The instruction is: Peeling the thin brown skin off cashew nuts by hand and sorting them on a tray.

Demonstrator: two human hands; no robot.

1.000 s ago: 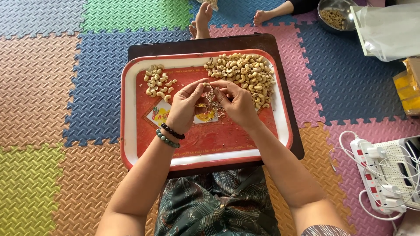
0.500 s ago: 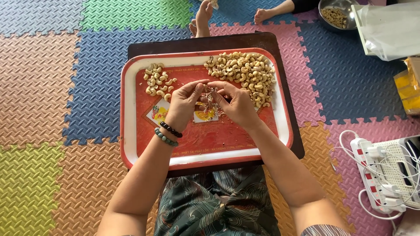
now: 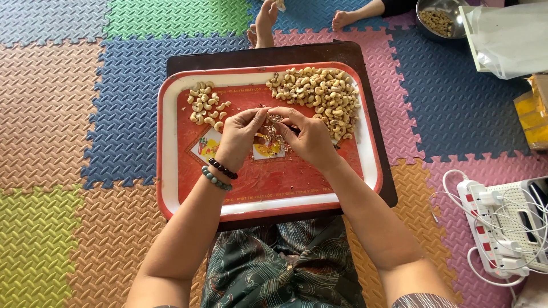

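A: Where do your hands sit right now?

B: Your left hand (image 3: 238,137) and right hand (image 3: 308,137) meet over the middle of the red tray (image 3: 171,165), fingertips nearly touching just above centre frame.

A: What do you have hold of?

B: Your fingers are pinched together on a small cashew nut (image 3: 272,118) held between both hands. It is mostly hidden by your fingertips, so you cannot tell which hand has the firmer hold. Both hands are curled nearly closed, only thumb and forefingers working.

A: And below them?

B: Bits of brownish skin (image 3: 273,134) lie scattered on the tray directly under your fingers, over the yellow and white picture printed there.

A: Where are the other nuts?

B: A small pile of cashews (image 3: 205,105) lies at the upper left of the tray, well apart from a larger pile of cashews (image 3: 319,94) at its upper right, which sits just beside your right hand.

A: What carries the tray?

B: A dark board (image 3: 257,54) under it, resting on the foam floor mats (image 3: 68,114) in many colours. You wear two bead bracelets (image 3: 220,174) on your left wrist.

A: Anything else nearby?

B: Another person's feet (image 3: 265,23) show at the top centre, a metal bowl (image 3: 436,20) of nuts at the upper right, and a white power strip (image 3: 491,228) with cables at the lower right.
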